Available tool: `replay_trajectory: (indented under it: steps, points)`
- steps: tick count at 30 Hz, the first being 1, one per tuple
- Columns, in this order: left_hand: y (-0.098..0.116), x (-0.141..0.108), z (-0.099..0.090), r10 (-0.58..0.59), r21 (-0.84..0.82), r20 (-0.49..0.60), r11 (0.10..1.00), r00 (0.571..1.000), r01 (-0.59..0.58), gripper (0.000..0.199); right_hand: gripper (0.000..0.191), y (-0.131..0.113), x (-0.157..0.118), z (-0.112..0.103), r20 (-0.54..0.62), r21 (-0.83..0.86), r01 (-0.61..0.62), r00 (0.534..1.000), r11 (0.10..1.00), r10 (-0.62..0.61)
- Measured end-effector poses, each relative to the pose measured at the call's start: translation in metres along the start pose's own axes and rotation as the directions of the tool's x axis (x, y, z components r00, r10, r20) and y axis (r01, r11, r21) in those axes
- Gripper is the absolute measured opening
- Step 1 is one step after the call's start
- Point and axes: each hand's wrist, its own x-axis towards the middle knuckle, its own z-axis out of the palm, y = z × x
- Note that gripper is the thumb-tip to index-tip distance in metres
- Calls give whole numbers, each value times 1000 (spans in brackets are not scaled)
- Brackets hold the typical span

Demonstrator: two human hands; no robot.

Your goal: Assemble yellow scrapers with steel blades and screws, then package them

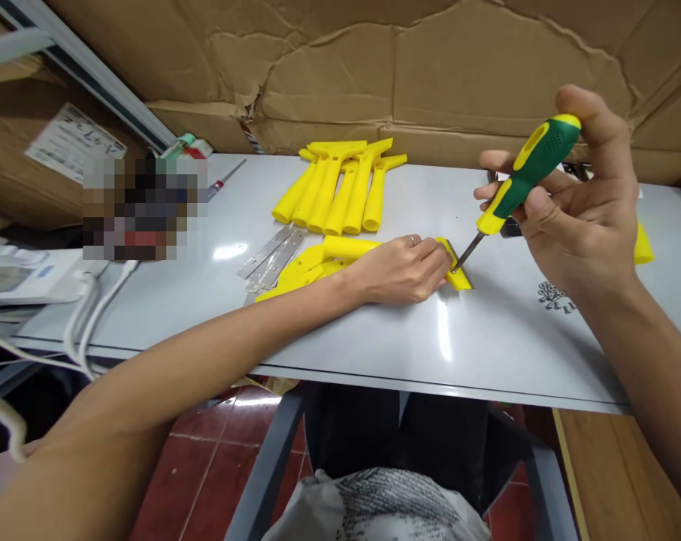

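My left hand [405, 269] is wrapped round a yellow plastic scraper [458, 275], pressing it down on the table with its wide head showing past the fingers. In my right hand [582, 195] is a green and yellow screwdriver [535, 173], tilted, its handle between thumb and fingers. The metal tip meets the scraper's head. Left of my left hand lie yellow head pieces [301, 270] and a few flat metal blades [273, 255]. Small screws [555, 297] are heaped near my right wrist.
Several yellow scraper handles [340, 184] lie in a row at the back of the white table [340, 346]. A second screwdriver [225, 180] rests at the back left, by a blurred patch. White cables [84, 315] hang over the left edge. Cardboard [447, 68] lines the back.
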Motion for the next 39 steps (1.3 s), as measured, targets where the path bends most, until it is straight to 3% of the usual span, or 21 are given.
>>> replay_trajectory:
  steps: [7, 11, 13, 17, 19, 22, 28, 32, 37, 39]
  points:
    - [-3, 5, -5, 27, -39, -74, 999, 997, -30, 26, 64, -8, -2, 19, -174, -199, 123, 972, 972, -158]
    - [-4, 5, -3, 5, -52, -96, 999, 995, -10, 27, 54, -17, -5, 22, -114, -156, 2, 993, 988, -20]
    - [-3, 4, -2, 7, -49, -98, 999, 995, -12, 29, 55, -20, -6, 23, -144, -196, -26, 990, 980, -2]
    - [-3, 2, -1, 23, -33, -85, 999, 996, -26, 30, 58, -18, -6, 24, -242, -312, 90, 955, 946, -171]
    - [-2, 3, -1, 12, -40, -104, 999, 994, -17, 29, 52, -17, -5, 24, -200, -289, 146, 957, 946, -208]
    - [-2, 3, -1, -1, -50, -133, 999, 991, -6, 27, 37, -18, -4, 24, -106, -193, 119, 984, 974, -141]
    - [-2, 1, 0, 8, -48, -108, 999, 994, -13, 31, 43, -17, -5, 19, -219, -351, 203, 931, 914, -291]
    - [-2, 0, 0, 16, -50, -88, 999, 996, -20, 32, 38, -16, -6, 19, -132, -279, 154, 971, 948, -197]
    - [-2, 0, -1, 13, -72, -48, 997, 999, -17, 33, 38, -17, -5, 20, -270, -349, 171, 923, 921, -274]
    - [-2, 0, -1, 15, -91, -23, 996, 1000, -17, 34, 41, -15, -5, 17, -258, -357, 132, 938, 925, -233]
